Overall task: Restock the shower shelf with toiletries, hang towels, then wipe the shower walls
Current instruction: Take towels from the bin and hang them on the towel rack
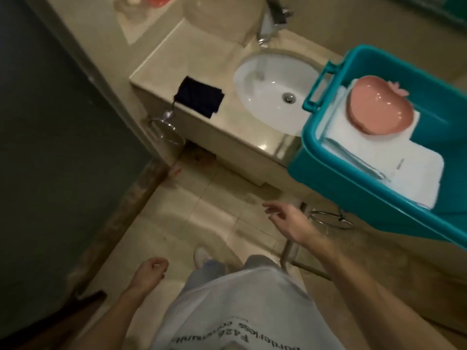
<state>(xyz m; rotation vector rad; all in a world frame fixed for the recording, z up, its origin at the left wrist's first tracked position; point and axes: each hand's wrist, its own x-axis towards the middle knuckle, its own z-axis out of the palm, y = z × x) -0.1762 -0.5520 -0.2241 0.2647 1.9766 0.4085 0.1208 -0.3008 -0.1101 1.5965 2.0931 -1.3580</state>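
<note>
1. The person is standing on the beige tiled floor (pixel 202 210) and looking down past a white printed shirt (pixel 240 311) and one pale shoe (pixel 202 256).
2. The left hand (pixel 149 272) is hanging near the left side of the body, fingers curling into a loose fist and holding nothing.
3. The right hand (pixel 288 222) is reaching out over the floor toward the far left, with its fingers relaxed and slightly spread - it is touching nothing.
4. The folded white towels (pixel 414 168) are lying stacked inside the teal plastic tub (pixel 336 178) at the right, well apart from both hands.
5. A glossy pink dish (pixel 379 107) is sitting on top of the towels at the far end of the tub.
6. The tub is overlapping the right end of the beige marble counter (pixel 161 69) - what it is resting on I cannot tell.
7. A white oval sink basin (pixel 267 84) is sitting in the counter, with a chrome tap (pixel 271 24) standing at its far side.
8. A folded dark cloth (pixel 199 97) is lying on the counter just left of the basin.
9. A chrome towel ring (pixel 166 130) is hanging on the counter's left end, and a second ring (pixel 331 219) is showing under the tub.
10. A dark green panel (pixel 50 147) is filling the left side.
</note>
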